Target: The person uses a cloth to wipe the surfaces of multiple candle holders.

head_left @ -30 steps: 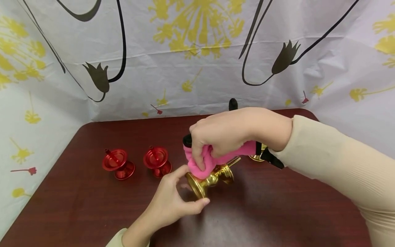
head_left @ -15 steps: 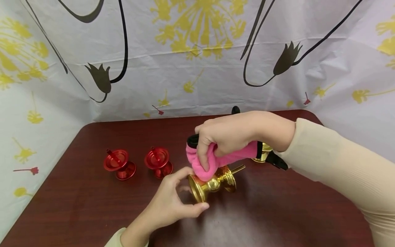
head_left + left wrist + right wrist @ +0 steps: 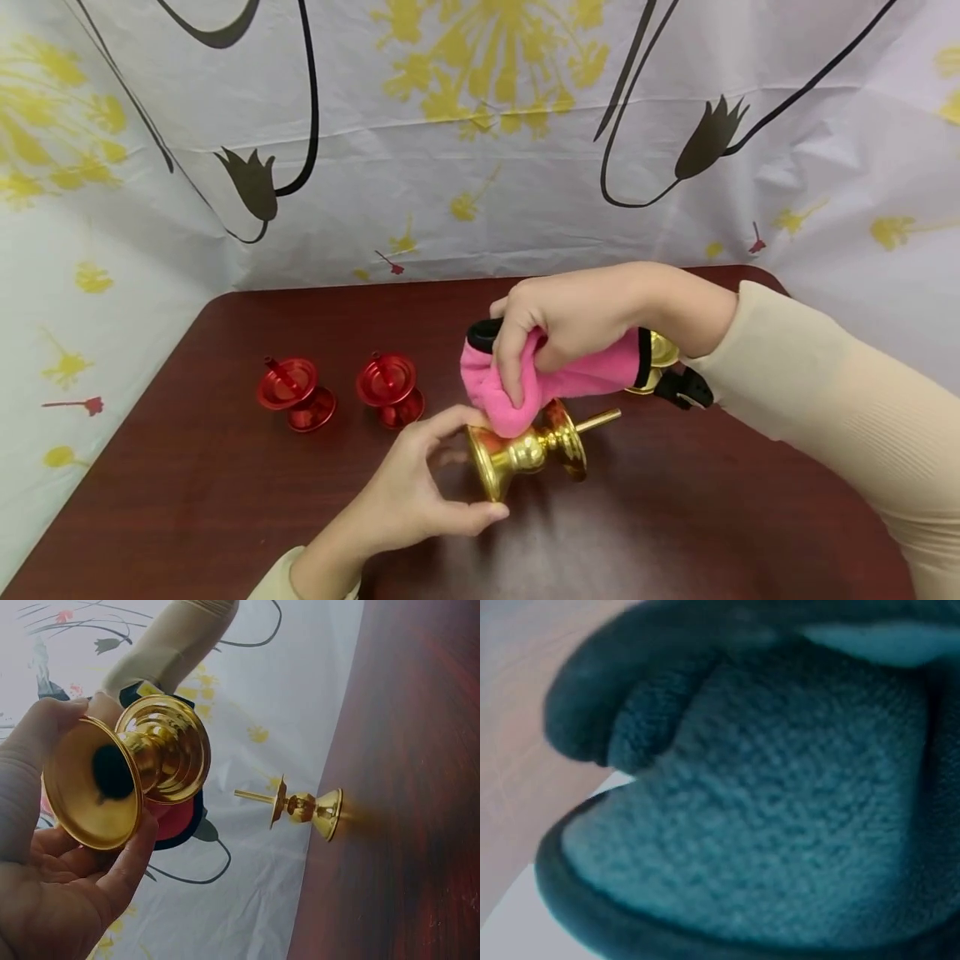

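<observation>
My left hand (image 3: 423, 492) holds a gold candle holder (image 3: 527, 452) by the rim of its round base, thumb on the near side and fingers on the far side. The holder lies tilted on its side above the table, its spike pointing right. Bunched in my right hand (image 3: 570, 317) is a pink cloth (image 3: 480, 383) with black edging, its lower fold against the holder beside the base. In the left wrist view, the base's hollow underside (image 3: 90, 787) shows between thumb and fingers. Close-up cloth (image 3: 765, 802) fills most of the right wrist view, looking teal there.
Two red candle holders (image 3: 288, 392) stand on the dark red-brown table (image 3: 187, 467), left of my hands. Another gold candle holder (image 3: 304, 808) stands upright on the tabletop, partly hidden behind the cloth and right wrist in the head view. A white patterned sheet (image 3: 420, 208) hangs behind.
The gold candle holder has swung a little, so more of its spike and dish shows at the right. The cloth and right hand have shifted slightly right; the whole head view has drifted slightly.
</observation>
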### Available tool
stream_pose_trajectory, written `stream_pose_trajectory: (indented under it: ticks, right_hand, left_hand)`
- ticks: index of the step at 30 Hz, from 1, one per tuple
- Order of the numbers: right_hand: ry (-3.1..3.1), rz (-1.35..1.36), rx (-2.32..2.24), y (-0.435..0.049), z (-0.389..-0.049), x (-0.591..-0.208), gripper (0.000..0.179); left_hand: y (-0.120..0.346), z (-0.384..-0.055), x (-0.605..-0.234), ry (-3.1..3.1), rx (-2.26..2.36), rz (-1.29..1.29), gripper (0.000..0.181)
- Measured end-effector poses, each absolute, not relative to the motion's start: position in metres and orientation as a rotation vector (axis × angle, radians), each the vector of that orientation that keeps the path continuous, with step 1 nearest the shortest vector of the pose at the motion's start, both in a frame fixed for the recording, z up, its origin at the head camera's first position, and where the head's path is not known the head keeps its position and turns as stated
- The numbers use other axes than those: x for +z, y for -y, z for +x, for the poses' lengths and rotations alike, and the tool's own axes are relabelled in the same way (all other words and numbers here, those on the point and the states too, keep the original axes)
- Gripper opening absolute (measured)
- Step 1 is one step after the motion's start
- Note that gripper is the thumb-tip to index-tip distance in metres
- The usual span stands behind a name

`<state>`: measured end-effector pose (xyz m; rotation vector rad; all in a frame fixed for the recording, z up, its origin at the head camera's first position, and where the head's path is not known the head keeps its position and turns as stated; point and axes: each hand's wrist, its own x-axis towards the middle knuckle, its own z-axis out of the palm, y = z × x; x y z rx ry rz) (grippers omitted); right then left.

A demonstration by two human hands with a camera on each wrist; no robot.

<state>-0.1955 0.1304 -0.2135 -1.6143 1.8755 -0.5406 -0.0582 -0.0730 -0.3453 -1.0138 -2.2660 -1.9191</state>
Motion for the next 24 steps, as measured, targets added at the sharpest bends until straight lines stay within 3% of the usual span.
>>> stream_pose_trajectory:
  ticks: [6, 13, 24]
  right_hand:
    - [-1.802, -1.565, -0.765, -0.145, -0.206, -0.229, 0.043]
    - [-1.724, -1.523, -0.857, -0.15, -0.204, -0.243, 0.035]
    - [-1.57, -1.557, -1.042, -0.157, -0.205, -0.262, 0.013]
  left_hand:
    - [0.078, -0.058, -0.344, 2.282, -1.972, -0.974, 0.061]
    - [0.079, -0.059, -0.344, 2.179, -1.973, -1.19, 0.065]
    - [0.077, -0.06, -0.346, 2.061, -1.925, -1.286, 0.069]
